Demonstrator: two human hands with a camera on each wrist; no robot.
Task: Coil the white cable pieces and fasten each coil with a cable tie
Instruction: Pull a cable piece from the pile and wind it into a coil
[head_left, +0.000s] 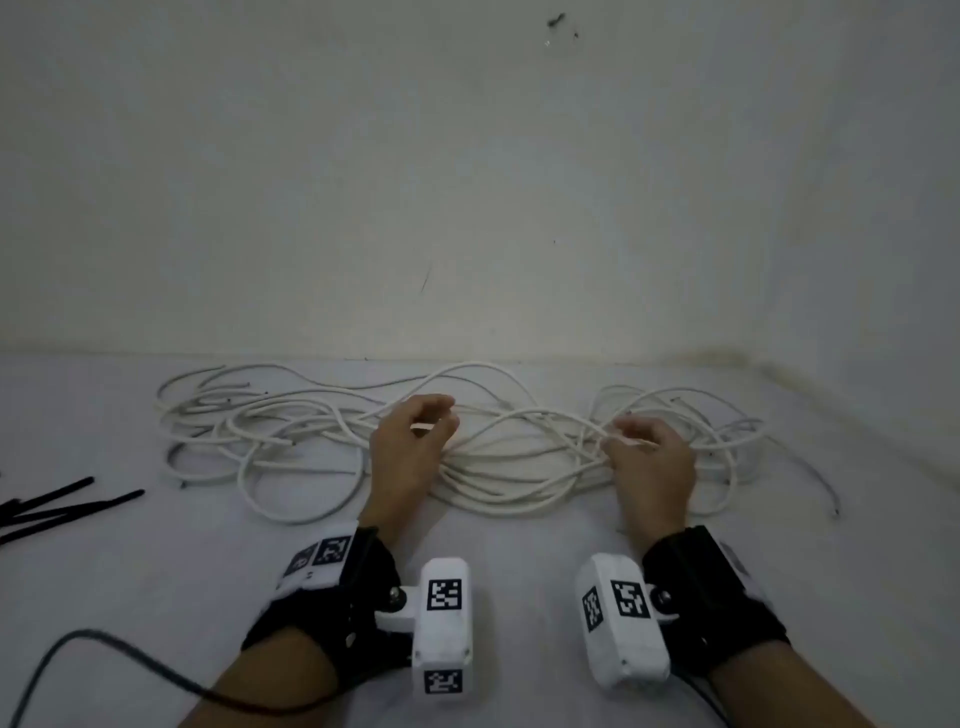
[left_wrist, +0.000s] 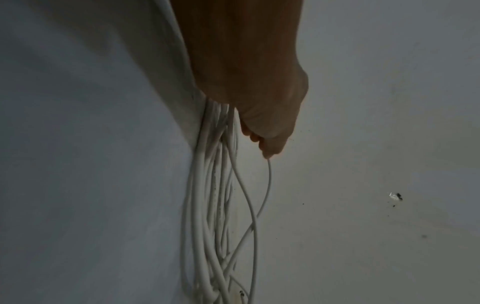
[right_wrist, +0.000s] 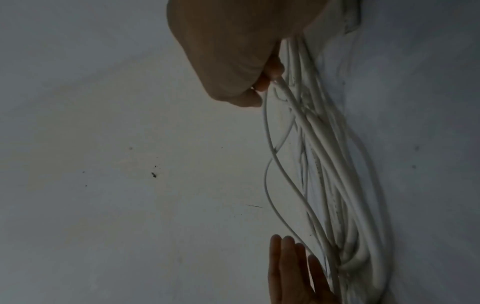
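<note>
White cable pieces sprawl between both hands, each grip pinching a strand.

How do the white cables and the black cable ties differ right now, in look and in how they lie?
The white cables lie in a wide loose tangle near the wall; the black cable ties sit in a small bunch at the far left edge. The cables curve and loop; the ties look straight. The left hand and right hand each pinch a cable strand; no hand touches the ties. Both rest on the same pale surface.
</note>
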